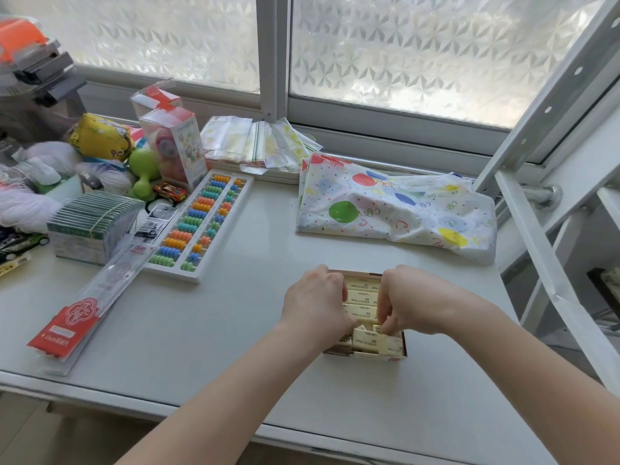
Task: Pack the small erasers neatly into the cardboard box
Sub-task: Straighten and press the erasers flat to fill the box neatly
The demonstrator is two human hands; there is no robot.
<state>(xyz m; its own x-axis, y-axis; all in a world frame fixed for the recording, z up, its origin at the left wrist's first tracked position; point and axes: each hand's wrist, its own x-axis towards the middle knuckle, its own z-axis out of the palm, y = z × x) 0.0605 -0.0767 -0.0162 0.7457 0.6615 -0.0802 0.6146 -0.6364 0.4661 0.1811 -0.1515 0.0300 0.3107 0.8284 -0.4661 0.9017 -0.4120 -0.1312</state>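
Head view: the cardboard box [365,355] sits on the white table [235,313] just in front of the person, and both hands are down inside it. The far rows of erasers [364,298] lie flat and aligned, so most of the packing looks done. The erasers nearest the person stand crooked and tilted, and that corner probably needs straightening. I see no loose erasers on the table. The left hand [317,302] curls over the box's left side, fingers hidden among the rows; I cannot tell whether it grips anything. The right hand [407,302] has thumb and fingertips [385,327] pinched together on one tilted eraser [377,329].
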